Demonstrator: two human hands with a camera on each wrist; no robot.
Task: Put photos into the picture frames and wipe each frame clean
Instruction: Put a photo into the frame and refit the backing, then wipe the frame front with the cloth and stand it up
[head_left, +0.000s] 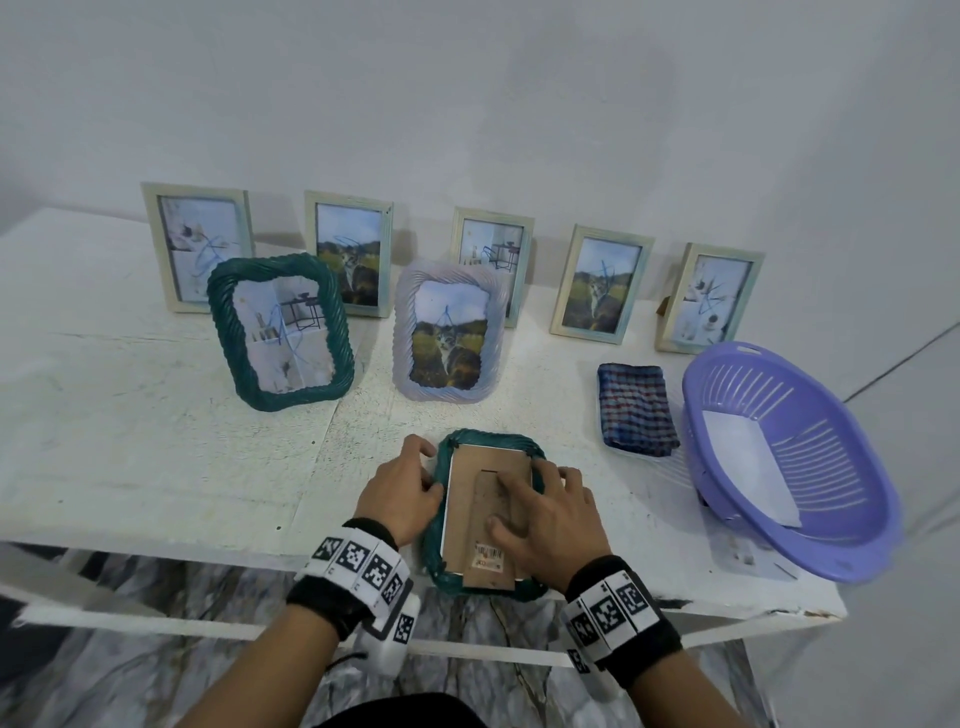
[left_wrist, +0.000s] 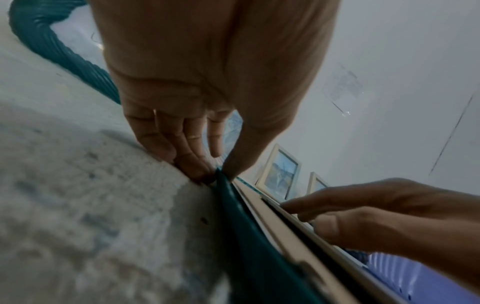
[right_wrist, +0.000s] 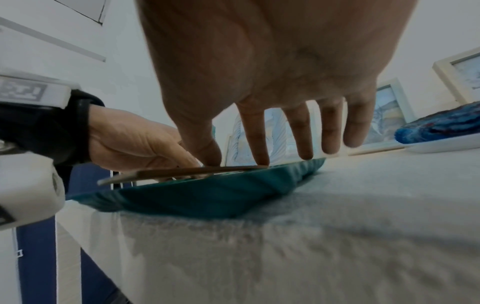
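At the near table edge: a dark-green, rope-twisted plastic picture frame (head_left: 485, 512) lies face down on the white painted table (head_left: 130, 415), its near end past the edge.
Handling: likely light and stiff; if glazed, fragile and easily smudged, so best held by the ribbed rim, which should give good purchase.
Backing: a brown cardboard backing board (head_left: 483, 525) with a stand flap and barcode sticker sits in the frame's recess; thin, probably flexes if pressed hard.
Left hand (head_left: 400, 493): thumb and fingers pinch the frame's left rim.
Right hand (head_left: 550, 514): fingers spread flat, pressing on the backing; grips nothing.
Right of the frame: a folded blue checked cloth (head_left: 636, 410), then a lilac slotted plastic basket (head_left: 810, 545) holding a white sheet.
Beyond the frame: seven photo-filled frames stand upright.
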